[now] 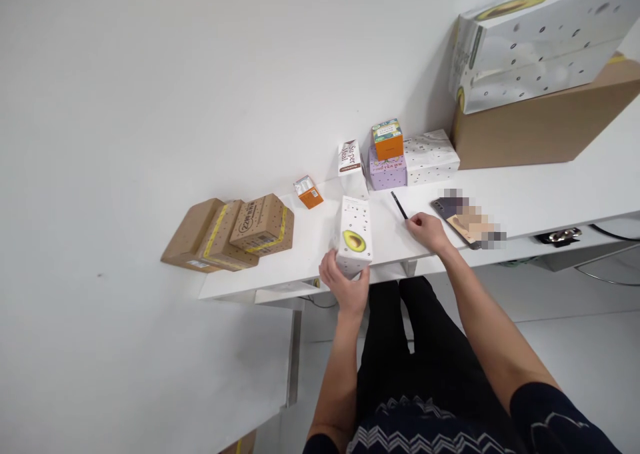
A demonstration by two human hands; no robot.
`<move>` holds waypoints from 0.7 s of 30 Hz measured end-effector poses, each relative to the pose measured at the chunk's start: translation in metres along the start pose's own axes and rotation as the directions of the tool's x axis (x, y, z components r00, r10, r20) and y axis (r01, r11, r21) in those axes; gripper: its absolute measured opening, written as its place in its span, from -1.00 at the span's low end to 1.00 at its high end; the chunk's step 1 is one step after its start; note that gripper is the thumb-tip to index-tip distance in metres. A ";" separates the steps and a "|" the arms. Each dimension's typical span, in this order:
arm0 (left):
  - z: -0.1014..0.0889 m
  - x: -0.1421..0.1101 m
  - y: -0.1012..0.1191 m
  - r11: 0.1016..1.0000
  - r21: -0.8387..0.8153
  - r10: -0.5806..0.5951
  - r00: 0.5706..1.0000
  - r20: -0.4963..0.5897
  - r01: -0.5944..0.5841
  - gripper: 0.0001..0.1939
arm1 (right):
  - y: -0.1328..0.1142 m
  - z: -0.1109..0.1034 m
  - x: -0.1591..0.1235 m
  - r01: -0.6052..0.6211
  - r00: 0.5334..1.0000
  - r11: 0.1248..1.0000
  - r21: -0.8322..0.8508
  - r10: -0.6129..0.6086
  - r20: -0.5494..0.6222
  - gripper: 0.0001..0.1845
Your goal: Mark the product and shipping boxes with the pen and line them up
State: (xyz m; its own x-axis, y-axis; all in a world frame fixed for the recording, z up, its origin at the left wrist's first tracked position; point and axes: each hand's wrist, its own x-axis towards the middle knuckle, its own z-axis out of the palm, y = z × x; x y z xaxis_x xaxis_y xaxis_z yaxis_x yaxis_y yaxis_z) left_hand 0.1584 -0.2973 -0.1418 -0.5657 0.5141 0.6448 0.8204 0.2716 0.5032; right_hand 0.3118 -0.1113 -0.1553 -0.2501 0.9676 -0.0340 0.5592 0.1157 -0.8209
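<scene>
My left hand [345, 284] is wrapped round the near end of a white box [354, 231] with an avocado half printed on it. The thumb lies on one side and the fingers on the other, at the table's front edge. To the right, my right hand [425, 232] rests low over the tabletop, its fingers closed on the near end of a slim black pen [399, 205]. The pen points away from me and to the left. Just right of that hand, a dark phone [453, 207] lies on the table, partly blurred out.
Brown cartons with yellow tape [265, 224] stand at the left end of the white table [525, 191]. Along the wall are a small orange box [309, 193], a "Super Meal" box [353, 167], an orange box [389, 144] on a purple box [388, 174], and a white box [431, 157]. Large cartons [545, 121] stand right.
</scene>
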 end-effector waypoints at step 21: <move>0.023 0.007 -0.013 0.898 -0.313 -0.244 0.942 0.230 0.309 -0.41 | 0.024 -0.002 -0.002 0.058 0.990 0.627 0.777 0.064 -0.126 -0.70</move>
State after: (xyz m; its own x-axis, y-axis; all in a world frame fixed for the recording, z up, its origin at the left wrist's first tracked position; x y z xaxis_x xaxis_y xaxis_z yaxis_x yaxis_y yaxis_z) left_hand 0.1453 -0.2791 -0.1571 -0.7139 0.6051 0.3524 0.5357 0.1480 0.8313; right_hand 0.3277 -0.1102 -0.1736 -0.1124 0.9936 -0.0149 -0.2776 -0.0458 -0.9596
